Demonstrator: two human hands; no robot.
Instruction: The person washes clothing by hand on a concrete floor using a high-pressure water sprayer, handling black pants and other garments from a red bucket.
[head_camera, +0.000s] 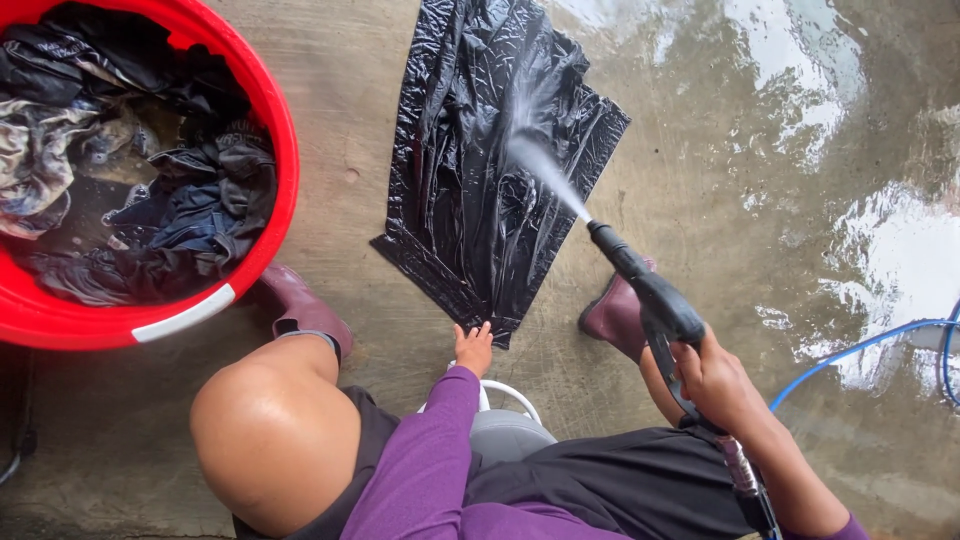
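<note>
A black plastic sheet (490, 160) lies crumpled and wet on the concrete floor in front of me. My right hand (715, 385) grips a black spray gun (650, 290), whose nozzle points up and left and throws a fan of water onto the sheet. My left hand (474, 347), in a purple sleeve, presses its fingers on the sheet's near edge.
A red tub (275, 120) with dark soaking clothes stands at the left. My maroon rubber boots (305, 310) flank the sheet. A blue hose (860, 350) runs off to the right over the wet concrete. I sit on a grey and white stool (505, 430).
</note>
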